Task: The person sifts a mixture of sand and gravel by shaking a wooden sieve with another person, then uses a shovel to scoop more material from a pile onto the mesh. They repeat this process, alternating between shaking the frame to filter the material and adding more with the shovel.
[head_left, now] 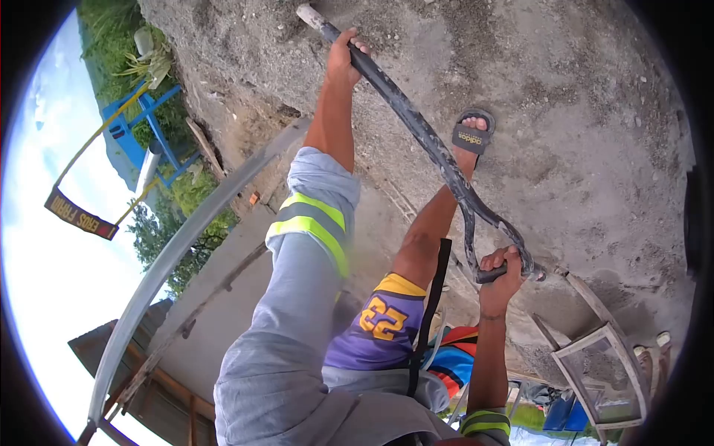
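Observation:
A long dark tool with a worn, grey-spotted shaft and a triangular grip, like a shovel handle (pixel 416 123), slants across the view. My left hand (pixel 347 58) is closed around the shaft near its pale far end (pixel 311 15); no blade shows there. At the other end, my right hand (pixel 501 281) wraps around the crossbar of the grip. Grey sleeves with yellow-green bands cover my arms. Below the shaft, a foot in a dark slide sandal (pixel 472 136) stands on the ground, its leg leading to purple and yellow shorts (pixel 375 331).
Rough grey, gravelly ground (pixel 587 149) spreads across the upper right. A curved grey pipe (pixel 175 249) arcs along the left. Beyond it stand a blue and yellow frame (pixel 152 123) with a hanging sign (pixel 80 214). A wooden frame (pixel 595 346) and another person's feet (pixel 654 346) appear lower right.

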The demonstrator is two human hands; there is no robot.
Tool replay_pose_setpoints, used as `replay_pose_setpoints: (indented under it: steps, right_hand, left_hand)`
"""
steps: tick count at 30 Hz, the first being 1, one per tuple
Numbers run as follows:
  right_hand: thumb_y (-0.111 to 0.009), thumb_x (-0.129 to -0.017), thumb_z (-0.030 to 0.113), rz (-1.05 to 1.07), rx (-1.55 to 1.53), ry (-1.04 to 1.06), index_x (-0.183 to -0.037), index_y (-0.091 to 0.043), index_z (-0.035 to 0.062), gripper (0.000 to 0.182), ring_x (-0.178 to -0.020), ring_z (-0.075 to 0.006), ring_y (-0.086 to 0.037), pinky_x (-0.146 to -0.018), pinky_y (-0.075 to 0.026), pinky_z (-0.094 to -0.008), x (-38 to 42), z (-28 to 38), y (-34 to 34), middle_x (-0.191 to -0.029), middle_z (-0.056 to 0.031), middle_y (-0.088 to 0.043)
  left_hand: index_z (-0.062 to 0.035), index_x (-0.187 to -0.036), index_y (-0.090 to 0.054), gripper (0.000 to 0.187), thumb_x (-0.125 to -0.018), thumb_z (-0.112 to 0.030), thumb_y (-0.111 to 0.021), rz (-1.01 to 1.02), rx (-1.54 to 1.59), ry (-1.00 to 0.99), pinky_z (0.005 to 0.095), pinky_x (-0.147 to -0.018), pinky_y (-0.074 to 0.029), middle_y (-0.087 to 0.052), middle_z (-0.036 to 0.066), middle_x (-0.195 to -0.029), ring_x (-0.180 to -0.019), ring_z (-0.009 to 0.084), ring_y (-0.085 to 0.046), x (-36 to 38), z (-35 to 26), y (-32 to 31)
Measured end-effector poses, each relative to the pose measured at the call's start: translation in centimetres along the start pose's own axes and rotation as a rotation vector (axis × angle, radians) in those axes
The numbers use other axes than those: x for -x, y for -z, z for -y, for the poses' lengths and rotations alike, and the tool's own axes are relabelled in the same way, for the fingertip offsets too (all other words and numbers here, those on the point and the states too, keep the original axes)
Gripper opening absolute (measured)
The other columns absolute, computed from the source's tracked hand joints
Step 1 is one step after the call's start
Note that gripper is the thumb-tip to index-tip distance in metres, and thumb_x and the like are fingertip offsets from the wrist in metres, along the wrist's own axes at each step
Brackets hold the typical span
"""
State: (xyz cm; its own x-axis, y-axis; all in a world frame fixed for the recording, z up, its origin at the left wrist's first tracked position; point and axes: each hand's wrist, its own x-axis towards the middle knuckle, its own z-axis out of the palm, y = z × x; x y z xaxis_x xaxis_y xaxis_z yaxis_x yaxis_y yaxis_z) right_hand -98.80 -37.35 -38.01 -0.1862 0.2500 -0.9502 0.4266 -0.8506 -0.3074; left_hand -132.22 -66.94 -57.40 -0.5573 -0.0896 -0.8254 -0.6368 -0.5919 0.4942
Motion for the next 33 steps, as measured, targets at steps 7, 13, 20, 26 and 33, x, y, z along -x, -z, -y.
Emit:
replay_pose_setpoints:
  steps: [7, 13, 20, 26, 33]
  right_hand:
    - [-0.053, -0.084, 0.014, -0.2, 0.054, 0.239, -0.073, -0.046, 0.0049, 0.016, -0.045, -0.0157, -0.043, -0.043, -0.04, -0.0298, -0.1, -0.8, 3.4, -0.055, -0.0042, -0.045]
    - [-0.052, -0.079, 0.009, -0.327, 0.082, 0.292, -0.076, -0.049, 0.001, 0.009, -0.044, -0.0143, -0.046, -0.042, -0.04, -0.0277, 2.9, 2.2, 12.3, -0.057, -0.0051, -0.047]
    - [-0.052, -0.079, 0.014, -0.473, 0.092, 0.365, -0.072, -0.051, 0.0028, 0.013, -0.042, -0.0125, -0.046, -0.041, -0.036, -0.0254, 7.5, 0.1, 27.2, -0.054, -0.0037, -0.048]
    - [-0.053, -0.08, 0.015, -0.617, -0.019, 0.337, -0.072, -0.05, 0.003, 0.015, -0.039, -0.0128, -0.045, -0.037, -0.033, -0.0264, 13.0, -2.2, 39.4, -0.05, -0.0042, -0.047]
    - [-0.052, -0.078, 0.013, -0.831, -0.277, 0.311, -0.054, -0.044, 0.0035, 0.027, -0.04, -0.0164, -0.045, -0.042, -0.035, -0.029, 19.8, -7.6, 54.7, -0.048, -0.0059, -0.047]
  left_hand:
    - [-0.0081, -0.076, -0.044, 0.013, -0.082, -0.012, -0.055, -0.195, -0.185, 0.045, 0.0287, -0.047, -0.044, -0.043, 0.001, -0.062, -0.052, 0.0126, -0.045, 2.3, 2.7, -1.0]
    - [-0.0075, -0.074, -0.045, 0.018, -0.083, -0.017, -0.058, -0.199, -0.154, 0.108, 0.0318, -0.049, -0.045, -0.044, 0.003, -0.062, -0.053, 0.0162, -0.046, 10.4, 10.7, -4.1]
    - [-0.0078, -0.075, -0.048, 0.019, -0.081, -0.019, -0.062, -0.175, -0.281, 0.1, 0.0306, -0.046, -0.044, -0.045, 0.004, -0.062, -0.053, 0.016, -0.049, 19.8, 20.4, -7.1]
    - [-0.0094, -0.081, -0.048, 0.015, -0.082, -0.017, -0.061, -0.063, -0.394, 0.155, 0.0302, -0.046, -0.045, -0.045, 0.002, -0.062, -0.051, 0.016, -0.048, 30.3, 31.1, -10.3]
    - [-0.011, -0.088, -0.042, 0.017, -0.084, -0.014, -0.058, 0.077, -0.608, 0.23, 0.0322, -0.045, -0.044, -0.045, 0.002, -0.064, -0.05, 0.0159, -0.047, 43.9, 46.6, -13.7]
